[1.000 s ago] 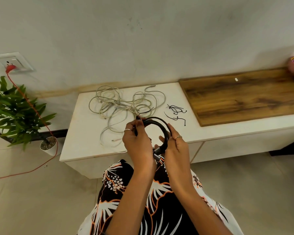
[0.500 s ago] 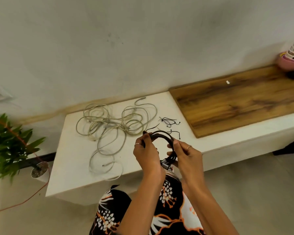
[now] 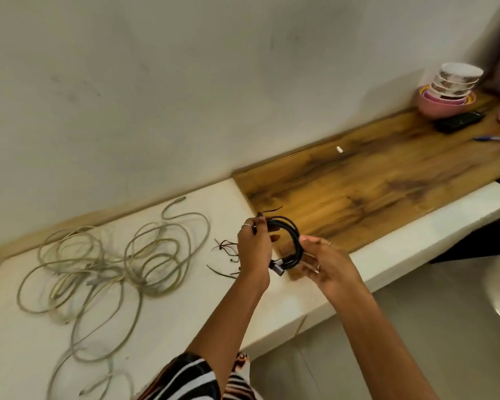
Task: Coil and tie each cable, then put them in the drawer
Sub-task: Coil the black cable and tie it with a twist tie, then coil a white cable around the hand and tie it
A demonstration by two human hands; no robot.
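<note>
Both forearms reach forward over the white counter (image 3: 185, 319). The left hand (image 3: 253, 251) pinches the far side of the coiled black cable (image 3: 293, 241), held above the counter edge; the right hand (image 3: 325, 262) curls around its right side. No writing is readable.

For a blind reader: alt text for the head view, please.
Both hands, left hand and right hand, hold a coiled black cable above a white counter. Loose grey cables and black ties lie to the left.
</note>
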